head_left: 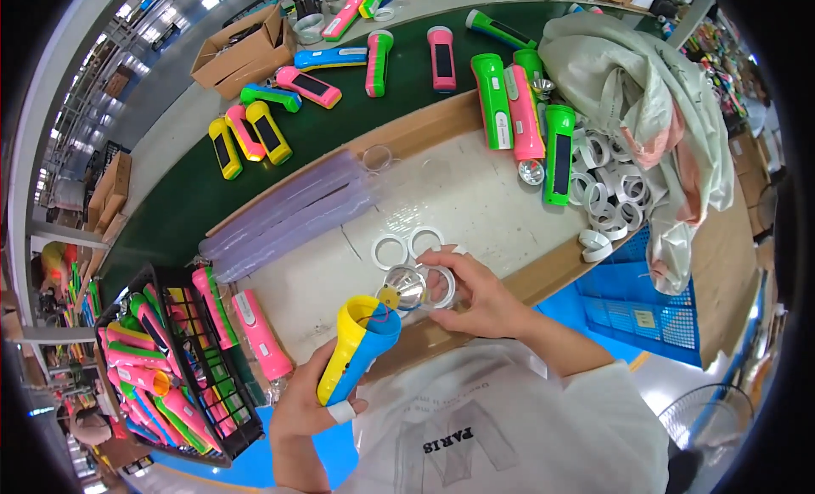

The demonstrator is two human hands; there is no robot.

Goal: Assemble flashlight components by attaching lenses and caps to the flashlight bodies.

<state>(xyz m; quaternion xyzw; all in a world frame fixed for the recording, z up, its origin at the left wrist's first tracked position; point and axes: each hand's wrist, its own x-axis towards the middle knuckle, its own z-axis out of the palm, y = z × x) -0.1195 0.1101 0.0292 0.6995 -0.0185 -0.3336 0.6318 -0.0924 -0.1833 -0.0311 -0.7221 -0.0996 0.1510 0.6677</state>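
My left hand (301, 396) is closed around a yellow and blue flashlight body (361, 345), its open wide end tilted up. A silvery reflector (407, 282) with a small yellow disc sits just above that opening, joined to the body by thin wires. My right hand (484, 299) pinches a white ring (451, 289) between thumb and fingers, close beside the reflector. Whether the fingers also touch the reflector is unclear. Two more rings lie on the worktop just beyond, one a white ring (374, 253) on the left.
Long clear plastic sleeves (289, 210) lie at the left of the cardboard-edged worktop (475, 188). White rings (598, 210) spill from a sack (611, 61) at right. Several flashlights (441, 57) rest on the green belt (178, 188). A black crate (242, 409) holds colourful bodies.
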